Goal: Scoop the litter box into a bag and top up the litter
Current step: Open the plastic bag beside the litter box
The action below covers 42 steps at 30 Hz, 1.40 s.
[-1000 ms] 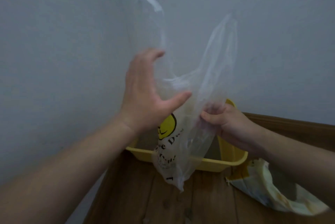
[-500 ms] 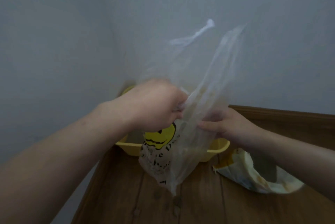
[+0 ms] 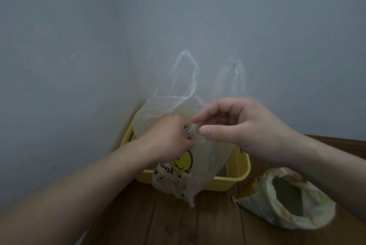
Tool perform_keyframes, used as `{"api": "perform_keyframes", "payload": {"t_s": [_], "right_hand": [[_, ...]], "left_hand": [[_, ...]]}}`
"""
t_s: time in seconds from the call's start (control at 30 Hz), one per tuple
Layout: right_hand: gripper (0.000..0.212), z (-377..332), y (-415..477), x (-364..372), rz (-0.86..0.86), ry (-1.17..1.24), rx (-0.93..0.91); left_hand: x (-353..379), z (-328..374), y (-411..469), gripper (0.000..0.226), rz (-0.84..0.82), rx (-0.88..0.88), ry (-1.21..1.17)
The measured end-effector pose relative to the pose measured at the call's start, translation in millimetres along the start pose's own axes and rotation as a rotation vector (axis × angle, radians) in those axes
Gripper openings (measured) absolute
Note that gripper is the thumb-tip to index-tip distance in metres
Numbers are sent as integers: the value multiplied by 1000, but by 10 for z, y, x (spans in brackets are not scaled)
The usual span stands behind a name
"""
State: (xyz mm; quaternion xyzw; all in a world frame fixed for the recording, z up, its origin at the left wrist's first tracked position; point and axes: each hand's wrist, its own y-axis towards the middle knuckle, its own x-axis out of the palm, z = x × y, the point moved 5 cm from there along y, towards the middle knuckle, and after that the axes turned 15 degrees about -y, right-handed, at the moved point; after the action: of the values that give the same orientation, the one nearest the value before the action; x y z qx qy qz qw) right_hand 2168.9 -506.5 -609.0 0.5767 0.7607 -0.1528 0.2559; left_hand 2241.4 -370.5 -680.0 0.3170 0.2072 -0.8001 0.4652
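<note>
At frame centre my left hand [image 3: 168, 138] and right hand [image 3: 242, 123] pinch the plastic bag [image 3: 206, 159], hanging before the litter box [image 3: 240, 167]; the litter sack [image 3: 285, 215] lies lower right on the floor [image 3: 154, 223].

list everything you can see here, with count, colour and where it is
plastic bag: one, clear with a yellow face print, held up in front of the litter box
litter box: one, yellow, on the floor in the wall corner
litter sack: one, cream, open with grey contents, on the floor right of the box
floor: wooden, brown
wall: grey
left hand: grips the bag film
right hand: pinches the bag film
</note>
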Motion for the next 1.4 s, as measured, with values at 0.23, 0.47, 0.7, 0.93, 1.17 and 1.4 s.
{"api": "perform_keyframes", "payload": {"t_s": [0.23,0.47,0.7,0.93,1.17,1.4], "right_hand": [[56,181,299,-53,24,-801,-54],[9,427,310,23,-46,-1111,-167],[6,234,203,-76,52,-966,-424],[6,80,9,-70,66,-938,-551],[10,197,-36,106,-6,-1069,-479],[29,184,-77,192,-170,-994,-306]], "left_hand": [[-107,5,-62,17,3,-89,-176],[-142,-20,-108,30,-108,-176,-475],[-562,504,115,57,-14,149,-270],[-459,312,267,92,-194,61,451],[-385,-55,9,12,67,-98,371],[-220,-152,-353,19,-60,-424,-514]]}}
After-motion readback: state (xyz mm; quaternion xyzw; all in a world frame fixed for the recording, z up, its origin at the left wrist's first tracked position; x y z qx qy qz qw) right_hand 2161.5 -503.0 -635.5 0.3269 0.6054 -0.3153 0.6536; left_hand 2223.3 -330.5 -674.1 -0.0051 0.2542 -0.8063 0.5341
